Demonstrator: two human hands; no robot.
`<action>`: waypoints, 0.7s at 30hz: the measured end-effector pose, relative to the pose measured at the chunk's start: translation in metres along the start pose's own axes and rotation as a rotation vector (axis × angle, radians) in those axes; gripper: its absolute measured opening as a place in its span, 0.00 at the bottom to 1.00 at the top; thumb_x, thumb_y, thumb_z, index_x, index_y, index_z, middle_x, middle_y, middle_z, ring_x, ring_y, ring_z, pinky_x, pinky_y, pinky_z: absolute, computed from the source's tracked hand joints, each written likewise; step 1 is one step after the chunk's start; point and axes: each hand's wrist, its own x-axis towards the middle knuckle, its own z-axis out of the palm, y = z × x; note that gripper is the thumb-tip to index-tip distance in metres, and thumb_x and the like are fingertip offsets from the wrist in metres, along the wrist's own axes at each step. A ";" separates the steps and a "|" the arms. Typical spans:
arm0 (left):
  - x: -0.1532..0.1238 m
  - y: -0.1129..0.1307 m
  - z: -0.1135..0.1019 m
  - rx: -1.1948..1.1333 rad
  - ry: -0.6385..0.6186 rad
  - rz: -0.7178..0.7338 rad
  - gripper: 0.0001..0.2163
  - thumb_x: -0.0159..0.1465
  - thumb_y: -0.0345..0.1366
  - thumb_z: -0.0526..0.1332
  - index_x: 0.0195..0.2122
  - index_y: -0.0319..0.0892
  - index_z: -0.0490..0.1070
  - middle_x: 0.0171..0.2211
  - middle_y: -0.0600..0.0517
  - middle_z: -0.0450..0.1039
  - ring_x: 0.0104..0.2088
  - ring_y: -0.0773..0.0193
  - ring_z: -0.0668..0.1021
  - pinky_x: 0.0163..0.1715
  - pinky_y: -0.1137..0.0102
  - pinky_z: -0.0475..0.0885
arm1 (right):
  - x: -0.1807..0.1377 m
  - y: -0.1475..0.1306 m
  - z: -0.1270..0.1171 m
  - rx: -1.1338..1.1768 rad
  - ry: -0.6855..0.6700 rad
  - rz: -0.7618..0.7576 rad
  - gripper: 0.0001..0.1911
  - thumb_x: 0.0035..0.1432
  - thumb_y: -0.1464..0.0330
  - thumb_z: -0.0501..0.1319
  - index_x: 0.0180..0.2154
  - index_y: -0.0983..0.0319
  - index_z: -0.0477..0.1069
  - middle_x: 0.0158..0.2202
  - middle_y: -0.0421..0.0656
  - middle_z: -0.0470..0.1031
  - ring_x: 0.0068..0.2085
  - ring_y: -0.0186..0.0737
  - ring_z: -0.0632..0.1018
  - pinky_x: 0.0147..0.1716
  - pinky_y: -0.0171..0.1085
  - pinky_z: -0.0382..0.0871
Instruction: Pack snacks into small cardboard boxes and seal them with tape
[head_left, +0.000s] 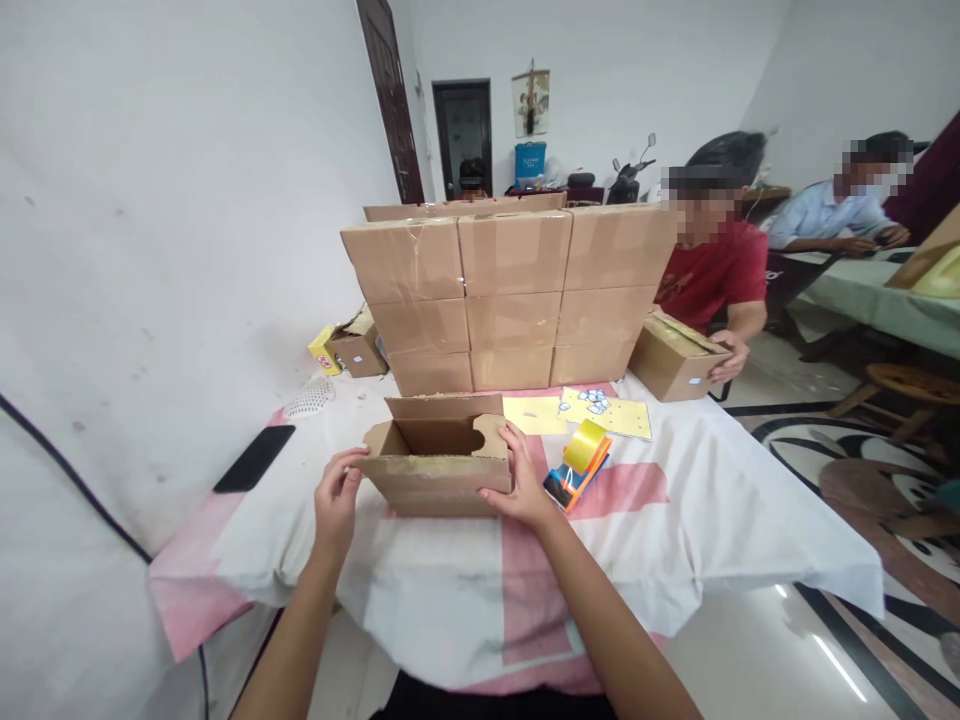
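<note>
the box (439, 487) sits open at the top, right in front of me, near the front edge of the cloth (720, 530). my right hand (519, 478) grasps its right end, thumb on the front face and fingers by the raised flap. my left hand (341, 492) has its fingertips at the left flap; i cannot tell whether they pinch it or only touch. just right of the box stands the tape dispenser (577, 466), with a yellow roll. behind that lie yellow sheets (634, 418), small white labels on one of them. a tall stack (514, 325) of taped cartons rises behind the box. to the left is a black phone (255, 459), and farther back a yellow pack (324, 350) beside a small carton (364, 352). at right, a co-worker in a red shirt (712, 275) has a hand (729, 357) on another carton (671, 365).
</note>
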 end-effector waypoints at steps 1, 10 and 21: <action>-0.010 -0.005 0.001 -0.008 0.003 -0.033 0.21 0.70 0.52 0.53 0.46 0.40 0.76 0.51 0.41 0.77 0.53 0.52 0.77 0.48 0.62 0.74 | 0.000 0.000 0.000 -0.002 0.006 -0.010 0.55 0.52 0.45 0.70 0.71 0.58 0.48 0.74 0.56 0.42 0.75 0.62 0.49 0.71 0.58 0.50; -0.065 -0.036 0.018 -0.103 0.098 -0.145 0.27 0.65 0.54 0.61 0.60 0.42 0.72 0.60 0.39 0.73 0.53 0.51 0.78 0.46 0.62 0.76 | 0.018 -0.038 -0.024 -0.122 0.087 -0.182 0.39 0.67 0.39 0.37 0.61 0.50 0.71 0.74 0.41 0.51 0.73 0.59 0.51 0.70 0.64 0.45; -0.071 -0.044 0.020 -0.142 0.087 -0.182 0.27 0.64 0.50 0.64 0.61 0.42 0.71 0.56 0.41 0.73 0.51 0.53 0.78 0.46 0.62 0.76 | 0.079 -0.084 -0.057 -0.390 -0.277 -0.237 0.30 0.75 0.56 0.42 0.40 0.52 0.83 0.74 0.29 0.54 0.74 0.61 0.44 0.69 0.67 0.43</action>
